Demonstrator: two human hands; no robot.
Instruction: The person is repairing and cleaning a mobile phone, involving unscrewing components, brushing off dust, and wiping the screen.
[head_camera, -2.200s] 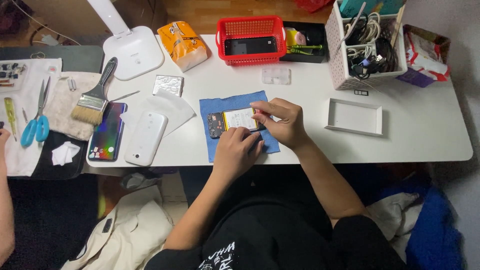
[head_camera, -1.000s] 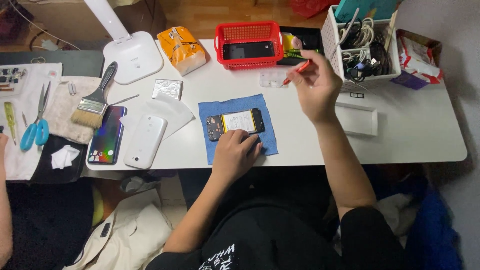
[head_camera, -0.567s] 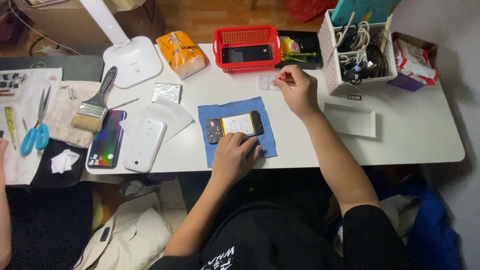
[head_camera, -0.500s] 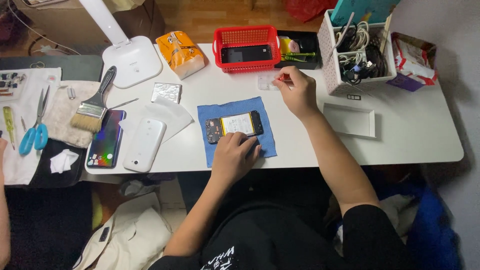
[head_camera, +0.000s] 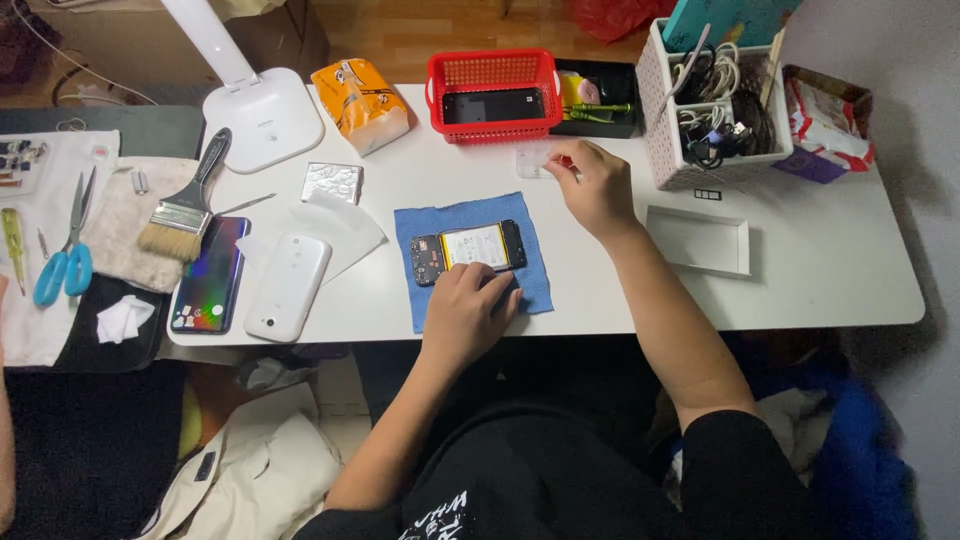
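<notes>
— Left grip (head_camera: 466, 312): we see it pressed flat on the opened phone (head_camera: 468, 247), near edge, on the blue cloth (head_camera: 470, 258), mid surface (head_camera: 820, 270).
— Right hand (head_camera: 592, 186): pinched narrow at a small clear piece (head_camera: 535, 160) by the red basket (head_camera: 493, 95); contents, we can't tell.
— Risk?
— Our guess: the phone skids if the left hand eases; the tiny piece drops.

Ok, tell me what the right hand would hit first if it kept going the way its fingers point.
The right hand points up and left across the table; its fingers are already at a small clear plastic piece. Beyond that, probably the red basket, though depth is unclear.
</notes>
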